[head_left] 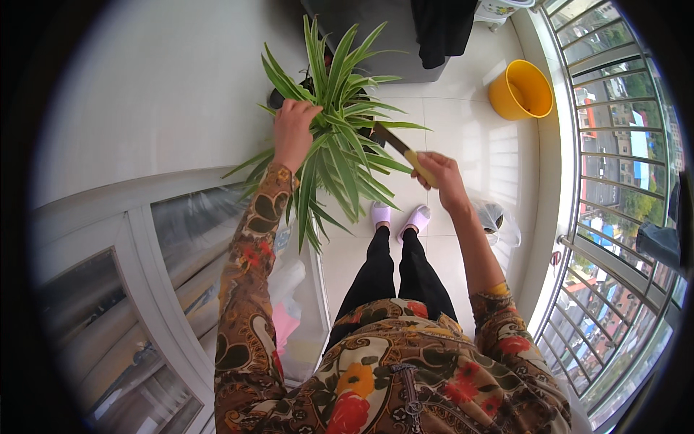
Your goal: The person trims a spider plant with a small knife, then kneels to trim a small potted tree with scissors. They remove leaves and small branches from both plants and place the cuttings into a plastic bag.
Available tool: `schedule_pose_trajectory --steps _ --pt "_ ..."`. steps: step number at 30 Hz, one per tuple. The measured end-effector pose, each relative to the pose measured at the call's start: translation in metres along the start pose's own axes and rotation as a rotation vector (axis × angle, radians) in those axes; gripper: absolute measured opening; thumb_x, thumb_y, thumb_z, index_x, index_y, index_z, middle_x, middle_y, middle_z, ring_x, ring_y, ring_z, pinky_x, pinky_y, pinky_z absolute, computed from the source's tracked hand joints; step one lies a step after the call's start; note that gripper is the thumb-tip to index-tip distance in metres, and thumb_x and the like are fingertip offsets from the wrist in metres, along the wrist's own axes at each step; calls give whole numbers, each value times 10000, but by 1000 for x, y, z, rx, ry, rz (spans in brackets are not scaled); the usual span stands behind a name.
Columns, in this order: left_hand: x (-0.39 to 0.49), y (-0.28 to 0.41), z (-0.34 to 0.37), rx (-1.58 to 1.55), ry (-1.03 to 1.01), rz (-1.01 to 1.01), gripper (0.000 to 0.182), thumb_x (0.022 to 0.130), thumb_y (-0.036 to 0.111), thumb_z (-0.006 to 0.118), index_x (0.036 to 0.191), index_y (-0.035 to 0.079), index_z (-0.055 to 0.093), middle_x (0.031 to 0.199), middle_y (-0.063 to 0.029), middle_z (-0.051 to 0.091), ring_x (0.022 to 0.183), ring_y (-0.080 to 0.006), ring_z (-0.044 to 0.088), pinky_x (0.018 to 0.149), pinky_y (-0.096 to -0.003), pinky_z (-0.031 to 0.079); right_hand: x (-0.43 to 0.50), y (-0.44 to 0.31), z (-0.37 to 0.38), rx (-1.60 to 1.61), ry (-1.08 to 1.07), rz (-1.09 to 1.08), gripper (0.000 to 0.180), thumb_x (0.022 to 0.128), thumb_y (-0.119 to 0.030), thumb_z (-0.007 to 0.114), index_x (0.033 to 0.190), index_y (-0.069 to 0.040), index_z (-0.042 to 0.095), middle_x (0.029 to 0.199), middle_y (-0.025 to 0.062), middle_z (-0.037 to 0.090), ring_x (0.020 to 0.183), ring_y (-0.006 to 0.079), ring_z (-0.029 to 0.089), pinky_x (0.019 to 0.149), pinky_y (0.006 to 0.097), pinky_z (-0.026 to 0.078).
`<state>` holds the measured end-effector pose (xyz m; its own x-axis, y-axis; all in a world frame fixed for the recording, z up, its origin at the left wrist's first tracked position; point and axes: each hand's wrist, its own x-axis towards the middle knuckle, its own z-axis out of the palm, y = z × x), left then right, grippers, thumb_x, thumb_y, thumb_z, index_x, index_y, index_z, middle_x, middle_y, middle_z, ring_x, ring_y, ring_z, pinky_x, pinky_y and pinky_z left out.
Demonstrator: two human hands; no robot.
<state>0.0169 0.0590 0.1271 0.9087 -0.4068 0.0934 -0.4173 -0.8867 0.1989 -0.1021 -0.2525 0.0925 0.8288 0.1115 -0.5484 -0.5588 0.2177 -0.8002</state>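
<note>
A spider plant (341,157) with long green-and-white striped leaves spreads out before me. My left hand (295,130) is at its upper left side, fingers curled around some leaves near the crown; the fingertips are partly hidden among the foliage. In my right hand (442,176) is a knife by its pale yellow handle (420,167). Its dark blade (391,139) points up and left, with the tip beside the outer leaves at the plant's right; whether it touches them I cannot tell. Leaves cover most of what the plant stands in.
A yellow bucket (515,92) stands on the tiled floor by the barred window (621,141). A clear plastic bag (501,222) lies below it. Behind the plant is a grey box-like piece (379,38) with black cloth (442,30) over it. A glass-paned cabinet (138,228) borders the left.
</note>
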Motion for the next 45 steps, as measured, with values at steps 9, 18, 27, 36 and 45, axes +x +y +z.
schedule_pose_trajectory --steps 9,18,27,36,45 --pt "-44 35 -34 -265 182 -185 493 849 7 642 1328 108 578 1509 -148 351 1311 -344 393 1082 -412 358 32 69 22 -844 291 -310 300 875 -253 624 1149 -145 680 944 168 660 859 372 638 775 448 511" --pt "-98 75 -31 -542 306 -490 298 917 13 604 1202 72 665 1132 -111 664 1183 -281 536 925 -370 488 100 80 60 -901 378 -388 444 878 -177 586 1319 -182 540 1040 188 566 1004 373 566 835 479 492" --pt "-96 72 -38 -376 400 -382 383 891 -34 594 1259 67 626 1341 -141 546 1203 -293 536 968 -378 477 140 97 88 -889 378 -481 625 851 -98 572 1438 -96 359 1138 265 490 1068 442 487 897 515 458" --pt "-118 69 -35 -377 416 -403 382 904 -11 589 1281 52 600 1383 -164 500 1212 -310 541 983 -378 478 137 98 77 -781 456 -450 698 796 -75 633 1436 -15 361 1142 276 512 1022 449 512 907 499 449" --pt "-168 113 -32 -815 427 -537 271 950 10 550 1213 -23 606 1231 -141 585 1135 -252 586 973 -352 470 29 118 4 -15 343 -102 386 844 -142 571 1188 33 585 914 119 585 822 208 575 740 328 479"
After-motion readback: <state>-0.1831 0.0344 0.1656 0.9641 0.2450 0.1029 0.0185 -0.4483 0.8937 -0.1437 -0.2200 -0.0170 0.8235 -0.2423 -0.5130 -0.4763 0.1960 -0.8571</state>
